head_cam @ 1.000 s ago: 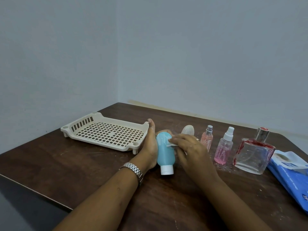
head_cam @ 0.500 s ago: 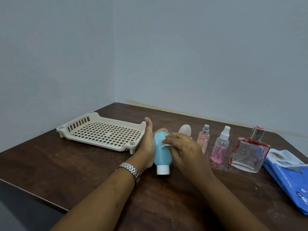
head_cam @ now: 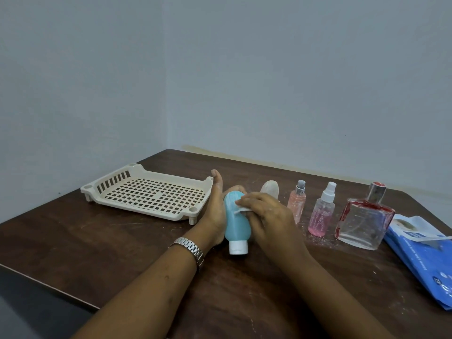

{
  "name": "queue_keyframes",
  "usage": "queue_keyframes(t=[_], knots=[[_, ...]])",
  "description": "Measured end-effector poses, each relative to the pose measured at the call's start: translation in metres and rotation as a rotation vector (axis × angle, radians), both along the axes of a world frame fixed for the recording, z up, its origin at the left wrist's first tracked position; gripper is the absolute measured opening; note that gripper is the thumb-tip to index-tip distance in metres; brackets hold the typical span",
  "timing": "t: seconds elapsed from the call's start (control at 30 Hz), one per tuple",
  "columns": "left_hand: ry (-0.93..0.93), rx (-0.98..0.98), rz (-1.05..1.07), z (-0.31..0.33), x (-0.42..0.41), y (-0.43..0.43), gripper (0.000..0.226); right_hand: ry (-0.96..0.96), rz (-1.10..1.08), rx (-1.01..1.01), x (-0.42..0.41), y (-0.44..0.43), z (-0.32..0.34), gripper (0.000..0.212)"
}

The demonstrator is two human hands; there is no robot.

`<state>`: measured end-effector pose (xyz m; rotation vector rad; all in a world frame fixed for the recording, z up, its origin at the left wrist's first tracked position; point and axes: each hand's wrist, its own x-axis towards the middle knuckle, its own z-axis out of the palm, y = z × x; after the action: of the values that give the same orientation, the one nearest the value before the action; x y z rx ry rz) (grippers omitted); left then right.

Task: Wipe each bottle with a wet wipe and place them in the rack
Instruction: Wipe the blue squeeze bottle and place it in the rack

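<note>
A blue bottle [head_cam: 234, 223] with a white cap stands cap-down on the table. My left hand [head_cam: 215, 211] cups it from the left and behind, thumb up. My right hand [head_cam: 266, 216] pinches a small white wet wipe [head_cam: 242, 210] and presses it on the bottle's upper right side. The cream perforated rack [head_cam: 149, 194] sits to the left with nothing in it. To the right stand a pale rounded bottle [head_cam: 270, 188], partly hidden behind my right hand, a small pink spray bottle [head_cam: 297, 200], a taller pink spray bottle [head_cam: 321, 214] and a square glass bottle [head_cam: 364, 221] with red smears.
A blue pack of wet wipes [head_cam: 425, 258] lies at the table's right edge with its flap open. The dark wooden table [head_cam: 122, 243] carries pale dust and specks near the bottles. Walls close the far side and the left; the table's front left edge drops off.
My right hand has rubbed the wipe a little along the upper part of the blue bottle. The left hand keeps its hold; the view shifted slightly.
</note>
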<state>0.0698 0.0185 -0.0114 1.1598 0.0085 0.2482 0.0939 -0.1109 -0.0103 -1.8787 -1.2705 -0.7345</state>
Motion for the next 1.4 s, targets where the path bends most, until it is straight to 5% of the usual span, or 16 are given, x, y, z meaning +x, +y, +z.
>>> queue_keyframes(t=[0.33, 0.5, 0.73, 1.4], knots=[[0.018, -0.014, 0.004, -0.001, -0.001, -0.001, 0.095, 0.031, -0.028, 0.075, 0.002, 0.007, 0.008, 0.023], [0.001, 0.006, 0.016, 0.004, -0.004, -0.003, 0.075, 0.028, 0.0, -0.047, -0.003, 0.003, 0.005, 0.024], [-0.02, -0.006, -0.008, 0.001, -0.002, -0.001, 0.081, 0.052, -0.078, 0.104, -0.002, 0.008, 0.011, 0.022], [0.001, 0.048, -0.005, 0.009, -0.008, -0.006, 0.093, 0.174, -0.073, 0.053, 0.002, 0.008, 0.02, 0.024]])
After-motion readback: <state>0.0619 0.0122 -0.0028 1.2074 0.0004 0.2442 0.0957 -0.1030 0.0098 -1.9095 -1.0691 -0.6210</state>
